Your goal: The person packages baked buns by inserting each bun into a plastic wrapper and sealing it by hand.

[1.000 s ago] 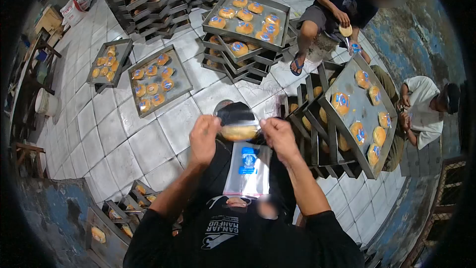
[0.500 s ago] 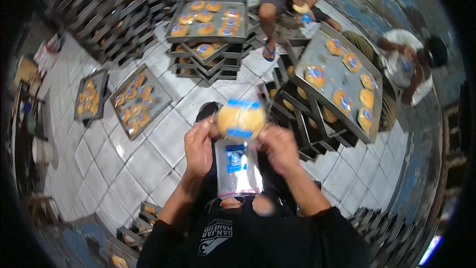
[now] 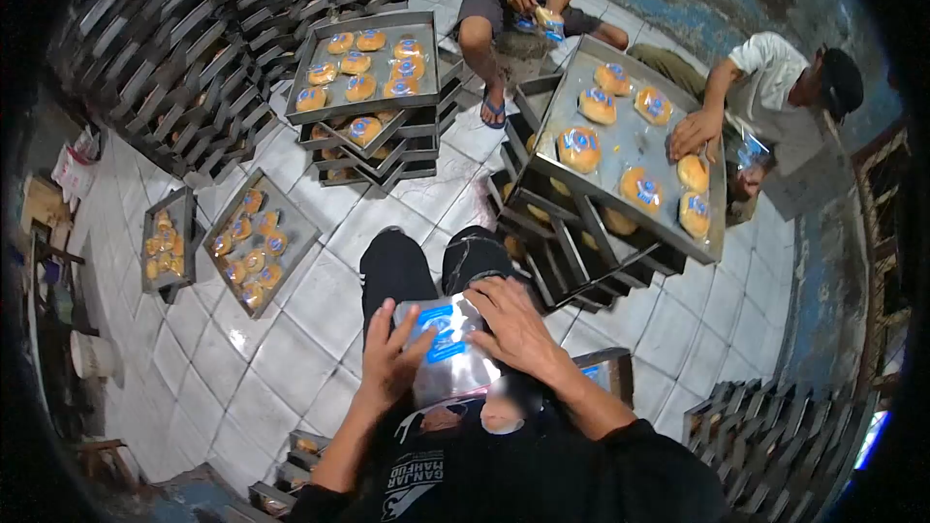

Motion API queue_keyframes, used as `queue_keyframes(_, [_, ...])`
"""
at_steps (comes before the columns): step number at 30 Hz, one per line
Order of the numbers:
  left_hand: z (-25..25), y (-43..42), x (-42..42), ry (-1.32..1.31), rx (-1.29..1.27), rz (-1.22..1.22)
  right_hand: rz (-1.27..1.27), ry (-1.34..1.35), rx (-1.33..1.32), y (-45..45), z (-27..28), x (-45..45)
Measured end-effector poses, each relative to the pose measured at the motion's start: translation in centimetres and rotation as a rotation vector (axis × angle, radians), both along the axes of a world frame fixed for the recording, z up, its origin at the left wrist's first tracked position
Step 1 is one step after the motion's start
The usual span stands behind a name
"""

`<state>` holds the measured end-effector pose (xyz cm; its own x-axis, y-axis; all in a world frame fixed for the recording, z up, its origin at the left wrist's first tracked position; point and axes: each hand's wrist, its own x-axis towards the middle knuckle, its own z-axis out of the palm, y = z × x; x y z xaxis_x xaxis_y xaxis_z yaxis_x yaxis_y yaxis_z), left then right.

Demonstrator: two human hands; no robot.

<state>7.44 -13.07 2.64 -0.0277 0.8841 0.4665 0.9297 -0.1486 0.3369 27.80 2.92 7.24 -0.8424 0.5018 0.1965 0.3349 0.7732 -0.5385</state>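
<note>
A flat stack of clear plastic bags (image 3: 455, 368) with blue print lies on my lap. My left hand (image 3: 392, 356) rests at the left edge of the bags, its fingers apart. From the right, my right hand (image 3: 513, 329) reaches over the upper part of the bags with fingers spread, touching them or just above. Neither hand holds a bun. Bagged buns (image 3: 579, 148) with blue labels lie on the metal tray (image 3: 605, 174) that tops the stack to my right.
Across from me a person holds a bun (image 3: 548, 21) in a bag. At right another person's hand (image 3: 694, 134) reaches onto the tray. More bagged buns fill a stacked tray (image 3: 300, 102) ahead and a floor tray (image 3: 291, 261) at left. Racked trays (image 3: 765, 446) stand lower right.
The bagged bun that both my hands held is gone from them. My hands have come down onto the bags on my lap. The person at right has stretched a hand over the tray.
</note>
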Motion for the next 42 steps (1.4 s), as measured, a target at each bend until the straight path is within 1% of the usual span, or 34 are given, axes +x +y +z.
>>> queue_keyframes(1, [0.6, -0.2, 0.0, 0.013, 0.112, -0.066, 0.035, -0.078, 0.078, 0.1, 0.2, 0.0])
queue_keyframes(2, [1.0, 0.3, 1.0, -0.268, 0.151, 0.001, 0.069, -0.076, 0.09, 0.6, -0.5, 0.5])
queue_keyframes(3, [2.4, 1.0, 2.1, -0.559, 0.17, 0.075, 0.136, -0.036, -0.014, 1.2, 1.4, 0.7])
queue_keyframes(5, [2.7, 0.5, 1.0, -1.32, -0.312, 0.15, 0.209, 0.157, -0.242, 2.2, 4.8, 1.3])
queue_keyframes(6, [2.0, 0.4, -0.3, -1.064, -0.378, -0.068, 0.155, 0.182, -0.329, 3.1, 5.9, 1.5])
queue_keyframes(7, [2.2, 0.9, -0.2, -1.171, -0.433, -0.019, 0.11, 0.213, -0.399, 3.9, 6.5, 1.4])
queue_keyframes(8, [2.8, 1.1, 0.0, -1.282, -0.482, 0.036, -0.075, 0.291, -0.705, 4.1, 5.2, 1.1])
queue_keyframes(9, [3.4, 1.1, 0.4, -1.398, -0.524, 0.099, -0.128, 0.349, -0.933, 4.5, 2.7, 1.2])
queue_keyframes(10, [3.6, 1.4, 1.1, -1.384, -0.409, 0.061, -0.129, 0.374, -1.048, 4.4, 1.5, 1.1])
queue_keyframes(11, [3.9, 1.6, 1.8, -1.374, -0.384, 0.138, -0.131, 0.395, -1.172, 4.3, 0.7, 1.1])
queue_keyframes(13, [4.5, 1.2, 1.9, -1.335, -0.367, 0.285, -0.209, 0.357, -1.1, 3.9, -0.8, 0.6])
queue_keyframes(14, [3.5, 0.4, 1.4, -1.302, -0.375, 0.281, -0.255, 0.354, -1.064, 3.6, -1.6, 0.2])
queue_keyframes(17, [1.4, -0.6, 1.8, -1.264, -0.342, 0.395, -0.24, 0.29, -0.998, 2.8, -3.5, -1.4])
queue_keyframes(18, [1.0, -0.8, 2.0, -1.322, -0.304, 0.436, -0.254, 0.37, -1.069, 1.8, -3.6, -2.0])
queue_keyframes(19, [0.8, -1.1, 2.2, -1.316, -0.282, 0.468, -0.198, 0.395, -1.18, 1.2, -3.2, -2.7])
queue_keyframes(21, [0.5, -1.3, 2.5, -1.307, -0.23, 0.527, -0.184, 0.315, -0.99, 1.1, -4.4, -3.1])
queue_keyframes(24, [-0.1, -1.8, 2.9, -1.255, -0.226, 0.54, -0.192, 0.075, -0.613, 2.5, -2.2, -2.8])
queue_keyframes(27, [-0.7, -2.6, 2.3, -0.972, -0.422, 0.568, -0.329, 0.297, -0.46, 3.5, -2.9, -2.6])
queue_keyframes(28, [-0.4, -2.9, 2.1, -0.767, -0.379, 0.522, -0.398, 0.324, -0.548, 4.3, -2.7, -2.1])
queue_keyframes(29, [0.3, -3.4, 1.8, -0.563, -0.337, 0.47, -0.38, 0.255, -0.541, 5.0, -1.4, -1.5])
queue_keyframes(30, [1.1, -3.5, 1.5, -0.359, -0.293, 0.408, -0.289, 0.252, -0.536, 5.0, -0.1, -1.2])
queue_keyframes(31, [3.2, -2.7, 0.9, -0.362, -0.135, 0.44, -0.214, 0.25, -0.529, 4.9, 1.2, -0.8])
queue_keyframes(32, [6.0, -1.3, 0.3, -0.374, 0.019, 0.456, -0.129, 0.301, -0.603, 4.2, 2.3, -0.7])
queue_keyframes(33, [6.4, -0.1, 0.2, -0.558, 0.049, 0.394, -0.045, 0.354, -0.668, 3.6, 3.4, -1.1])
queue_keyframes(34, [6.9, 1.1, 0.2, -0.742, 0.085, 0.334, 0.059, 0.291, -0.644, 3.6, 5.1, -1.4])
queue_keyframes(35, [6.2, 2.3, 0.2, -1.08, -0.026, 0.194, 0.154, 0.261, -0.709, 3.8, 6.1, -1.8])
queue_keyframes(36, [5.7, 3.1, 0.3, -1.407, -0.154, 0.058, 0.193, 0.248, -0.832, 4.6, 6.2, -1.6])
queue_keyframes(37, [5.7, 3.7, 0.1, -1.457, -0.23, 0.06, 0.241, 0.237, -0.956, 5.4, 6.0, -1.5])
queue_keyframes(39, [5.7, 4.7, -1.2, -1.546, -0.384, 0.073, 0.039, 0.305, -1.224, 7.7, 3.8, 1.2])
queue_keyframes(40, [5.0, 4.9, -2.2, -1.615, -0.263, 0.099, -0.219, 0.122, -0.665, 8.4, 3.7, 3.1])
queue_keyframes(41, [5.0, 5.3, -3.0, -1.671, -0.189, 0.175, -0.428, -0.052, 0.144, 8.4, 1.0, 5.6])
queue_keyframes(42, [4.4, 5.8, -4.0, -1.688, -0.078, 0.191, -0.583, -0.251, 0.256, 9.0, -0.5, 8.0])
